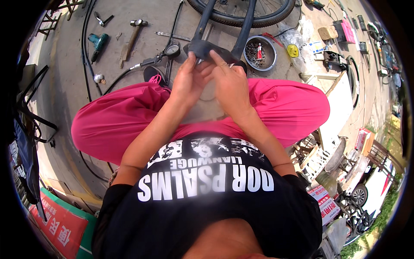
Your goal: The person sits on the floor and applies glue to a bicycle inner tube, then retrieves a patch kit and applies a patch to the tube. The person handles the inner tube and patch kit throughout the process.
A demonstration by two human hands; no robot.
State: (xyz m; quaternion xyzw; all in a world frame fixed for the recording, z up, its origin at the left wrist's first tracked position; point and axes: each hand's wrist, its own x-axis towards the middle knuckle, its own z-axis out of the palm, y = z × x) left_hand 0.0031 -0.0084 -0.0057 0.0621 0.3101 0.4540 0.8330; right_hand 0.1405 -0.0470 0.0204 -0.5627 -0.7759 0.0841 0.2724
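Note:
A black rubber inner tube [208,48] is bent across in front of me, its two lengths running away toward a bicycle wheel [267,19]. At its near bend, my left hand [189,80] is closed on the left part, thumb up along the rubber. My right hand [230,82] grips the right part, with its index finger pressed on the top surface. The undersides of both hands' grips are partly hidden. Just right of the tube stands a metal bowl [273,60] of small metal parts, with a red and white squeeze tube [259,52] lying on them.
Left of my hands lie a pressure gauge [172,50] with its hose, a hammer [133,39], and a teal power drill [98,45]. Right of the bowl are clear plastic bags with a yellow roll [293,50]. My knees flank the work, and a dark shoe [154,75] shows.

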